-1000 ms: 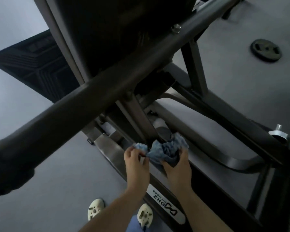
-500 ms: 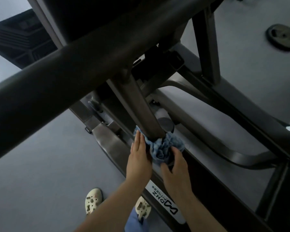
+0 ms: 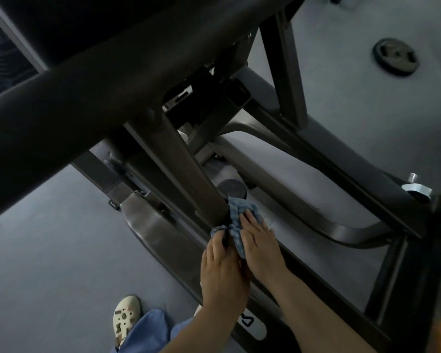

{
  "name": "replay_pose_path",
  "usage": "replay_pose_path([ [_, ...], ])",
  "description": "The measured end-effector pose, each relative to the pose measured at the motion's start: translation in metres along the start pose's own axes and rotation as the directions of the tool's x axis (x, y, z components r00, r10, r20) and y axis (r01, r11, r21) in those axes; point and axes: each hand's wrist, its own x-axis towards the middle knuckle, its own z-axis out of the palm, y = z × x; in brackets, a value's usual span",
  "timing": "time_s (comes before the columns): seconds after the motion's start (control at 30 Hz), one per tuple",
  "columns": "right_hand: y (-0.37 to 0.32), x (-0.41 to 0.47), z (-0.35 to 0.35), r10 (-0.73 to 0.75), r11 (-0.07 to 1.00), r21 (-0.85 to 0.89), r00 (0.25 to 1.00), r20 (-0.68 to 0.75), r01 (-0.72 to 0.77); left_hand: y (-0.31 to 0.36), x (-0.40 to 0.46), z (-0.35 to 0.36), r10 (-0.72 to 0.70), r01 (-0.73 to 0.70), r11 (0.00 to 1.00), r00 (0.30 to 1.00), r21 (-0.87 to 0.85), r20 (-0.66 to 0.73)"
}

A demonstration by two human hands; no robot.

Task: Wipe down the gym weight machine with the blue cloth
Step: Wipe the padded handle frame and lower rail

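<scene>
Blue cloth (image 3: 241, 220): soft, light, bunched at foot of slanted machine strut (image 3: 189, 171). Left hand (image 3: 223, 270) pinches near-left fold; right hand (image 3: 261, 244) presses flat-fingered on right side. Best held by gathered folds.

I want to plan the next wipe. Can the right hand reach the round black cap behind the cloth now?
Probably yes: the right hand lies on the blue cloth, and the round black cap sits just beyond it, nothing between.

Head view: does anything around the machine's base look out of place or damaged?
One thing: a weight plate lies flat on the floor, apart from the machine. No spill or damage shows. The blue cloth is bunched at the foot of the slanted strut, left hand and right hand on it.
</scene>
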Motion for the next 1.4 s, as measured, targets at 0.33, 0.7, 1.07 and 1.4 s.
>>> replay_pose_path([
  [0.33, -0.045, 0.063, -0.031, -0.031, 0.865, 0.500, 0.987, 0.156, -0.051, -0.016, 0.000, -0.012, 0.134, -0.118, 0.962, 0.990, 0.247, -0.049],
  [0.7, -0.023, 0.046, -0.026, 0.011, 0.847, 0.530, 0.998, 0.056, -0.039, -0.029, 0.003, -0.015, 0.207, -0.176, 0.949, 0.974, 0.263, -0.094],
  [1.07, -0.007, -0.009, 0.015, 0.011, 0.982, -0.186, 0.995, -0.098, -0.030, -0.037, 0.004, -0.017, 0.195, -0.175, 0.959, 0.978, 0.224, -0.073],
  [1.4, -0.049, -0.023, 0.016, 0.131, 0.970, 0.216, 0.990, -0.058, -0.115, -0.029, 0.024, -0.052, -0.148, 0.148, 0.986, 0.989, -0.081, 0.014],
])
